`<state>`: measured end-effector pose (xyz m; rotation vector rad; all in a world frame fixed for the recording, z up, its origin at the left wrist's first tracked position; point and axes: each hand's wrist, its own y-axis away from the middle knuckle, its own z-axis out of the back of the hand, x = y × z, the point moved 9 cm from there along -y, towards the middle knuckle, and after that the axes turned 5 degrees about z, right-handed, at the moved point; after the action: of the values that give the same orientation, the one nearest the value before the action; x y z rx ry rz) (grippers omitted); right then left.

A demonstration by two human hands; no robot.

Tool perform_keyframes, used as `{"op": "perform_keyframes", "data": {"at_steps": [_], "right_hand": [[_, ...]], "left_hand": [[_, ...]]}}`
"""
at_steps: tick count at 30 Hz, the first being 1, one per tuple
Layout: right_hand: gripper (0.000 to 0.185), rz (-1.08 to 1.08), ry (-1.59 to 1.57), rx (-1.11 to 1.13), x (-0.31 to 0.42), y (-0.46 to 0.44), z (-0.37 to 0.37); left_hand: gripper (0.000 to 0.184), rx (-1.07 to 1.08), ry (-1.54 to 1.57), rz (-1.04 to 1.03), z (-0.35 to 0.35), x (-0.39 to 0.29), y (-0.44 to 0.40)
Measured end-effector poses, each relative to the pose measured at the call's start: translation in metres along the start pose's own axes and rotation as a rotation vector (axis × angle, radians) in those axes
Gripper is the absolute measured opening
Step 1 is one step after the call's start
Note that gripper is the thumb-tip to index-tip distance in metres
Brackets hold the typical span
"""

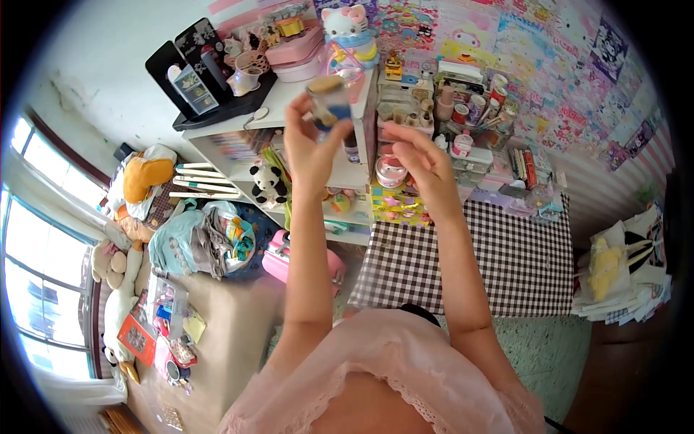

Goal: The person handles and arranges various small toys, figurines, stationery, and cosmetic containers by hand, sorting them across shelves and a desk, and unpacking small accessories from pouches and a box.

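My left hand point(312, 145) is raised before the white shelf and closed round a small clear jar point(330, 105) with a tan lid and something blue low in it; the jar is blurred. To its right, my right hand point(423, 163) is apart from the jar, its fingers partly curled and spread, with nothing seen in them. Just behind and left of that hand sits a pink and white round tub point(391, 172) on a yellow patterned box point(397, 206).
A black and white checked cloth point(499, 253) covers the table. Cosmetics crowd a clear organizer point(473, 160) at its back. The white shelf point(217, 130) bears pink cases point(296, 58) and a cat figure point(345, 27). A pink suitcase point(278, 260) stands below.
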<state>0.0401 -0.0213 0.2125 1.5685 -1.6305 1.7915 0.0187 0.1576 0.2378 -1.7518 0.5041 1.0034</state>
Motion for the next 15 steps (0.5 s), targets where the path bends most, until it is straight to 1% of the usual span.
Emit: {"op": "perform_keyframes", "data": {"at_steps": [2, 4, 5, 6, 9, 10, 12, 13, 14, 15], "right_hand": [[0.032, -0.045, 0.019, 0.001, -0.003, 0.004, 0.004], [0.033, -0.059, 0.003, 0.0, -0.005, 0.005, 0.006], [0.032, -0.041, 0.024, 0.004, -0.003, 0.006, 0.006], [0.032, -0.043, 0.019, 0.027, -0.003, 0.008, 0.004], [0.028, -0.076, 0.017, -0.004, -0.008, 0.009, 0.009], [0.028, -0.091, 0.0, 0.051, -0.009, 0.01, 0.005], [0.027, -0.085, 0.056, -0.017, -0.007, 0.01, 0.013], [0.027, -0.092, 0.075, -0.013, -0.004, 0.01, 0.011], [0.027, -0.102, 0.095, -0.01, -0.001, 0.011, 0.009], [0.027, -0.102, 0.089, 0.013, -0.001, 0.013, 0.007]], "left_hand": [[0.06, -0.227, -0.32, -0.004, 0.029, 0.003, -0.027], [0.061, -0.336, -0.739, -0.05, 0.043, 0.007, -0.047], [0.061, -0.358, -0.93, -0.059, 0.047, 0.014, -0.055], [0.064, -0.416, -1.101, -0.097, 0.049, 0.017, -0.06], [0.06, -0.46, -1.097, -0.007, 0.058, 0.033, -0.072], [0.059, -0.476, -1.113, 0.017, 0.059, 0.038, -0.075], [0.055, -0.494, -1.085, 0.072, 0.067, 0.059, -0.09], [0.054, -0.508, -1.055, 0.028, 0.067, 0.06, -0.093], [0.057, -0.613, -1.039, -0.178, 0.063, 0.053, -0.086], [0.061, -0.696, -1.033, -0.319, 0.055, 0.038, -0.068]]}}
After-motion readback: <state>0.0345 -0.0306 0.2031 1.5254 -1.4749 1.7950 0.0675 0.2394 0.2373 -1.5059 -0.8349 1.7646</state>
